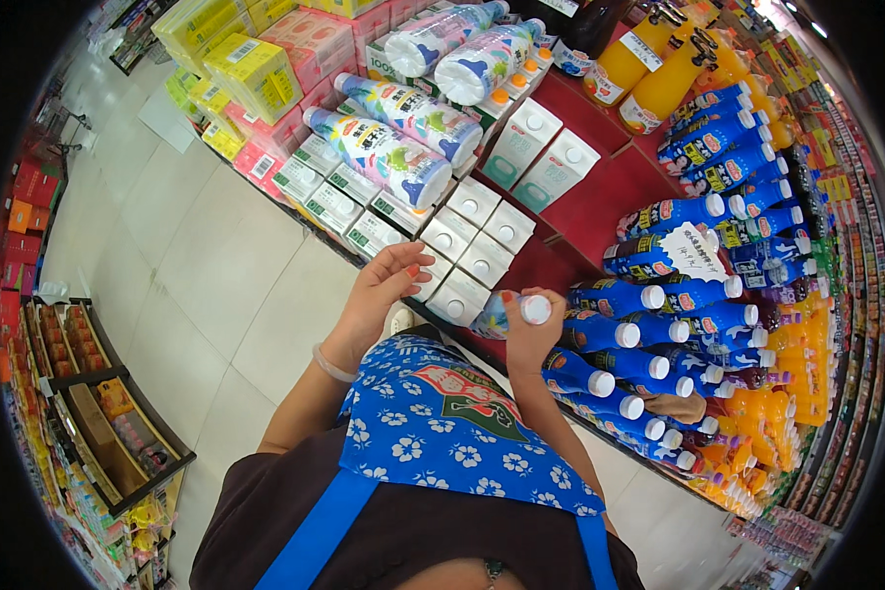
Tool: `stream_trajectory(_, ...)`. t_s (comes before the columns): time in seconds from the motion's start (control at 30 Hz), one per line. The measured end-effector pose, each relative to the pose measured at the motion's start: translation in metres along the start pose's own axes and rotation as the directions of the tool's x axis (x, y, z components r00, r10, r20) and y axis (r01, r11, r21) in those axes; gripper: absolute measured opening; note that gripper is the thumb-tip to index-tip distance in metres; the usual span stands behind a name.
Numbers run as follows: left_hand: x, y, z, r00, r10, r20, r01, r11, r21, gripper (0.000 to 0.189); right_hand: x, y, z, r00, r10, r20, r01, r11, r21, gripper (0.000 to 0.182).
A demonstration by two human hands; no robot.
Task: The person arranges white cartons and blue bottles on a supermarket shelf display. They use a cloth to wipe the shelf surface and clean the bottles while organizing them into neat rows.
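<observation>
My right hand (532, 335) is closed around a plastic bottle (493, 318) with a white cap and a pale, colourful label. The bottle stands at the display's front edge, between white drink cartons (469, 259) and rows of blue-labelled bottles (606, 327). Nothing is held in my left hand (391, 274), whose fingers are apart. Its fingertips are beside the nearest cartons; whether they touch cannot be seen. Beyond it, two coconut-drink bottles (383, 158) with similar pale labels lie across more cartons. Two taller white-and-green cartons (557, 168) stand on the red display surface (597, 203) behind.
Yellow multipacks (254, 77) and pink multipacks (311, 46) are stacked at the far left. Orange juice bottles (660, 92) stand at the back. A handwritten white sign (692, 253) rests among the blue bottles. Tiled floor (192, 243) and a shelf unit (114, 435) lie to the left.
</observation>
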State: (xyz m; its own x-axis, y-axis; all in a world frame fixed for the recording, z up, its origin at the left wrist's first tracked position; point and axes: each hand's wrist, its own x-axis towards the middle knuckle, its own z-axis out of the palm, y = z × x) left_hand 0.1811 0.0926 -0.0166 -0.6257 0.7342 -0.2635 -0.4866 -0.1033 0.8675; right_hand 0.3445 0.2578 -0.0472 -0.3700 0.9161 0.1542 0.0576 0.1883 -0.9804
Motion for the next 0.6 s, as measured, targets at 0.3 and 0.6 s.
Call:
stream_trajectory(0.3, 0.000, -0.003, -0.017, 0.987, 0.012, -0.161, -0.011, 1.000, 0.010, 0.030, -0.009, 0.000, -0.029, 0.979, -0.025, 0.201, 0.080, 0.960, -0.269, 0.038)
stream_trajectory(0.6, 0.069, 0.039, -0.023, 0.781, 0.233, -0.580, -0.209, 0.972, 0.109, 0.046, -0.016, 0.009, -0.039, 0.985, -0.006, 0.173, 0.047, 0.971, -0.236, 0.043)
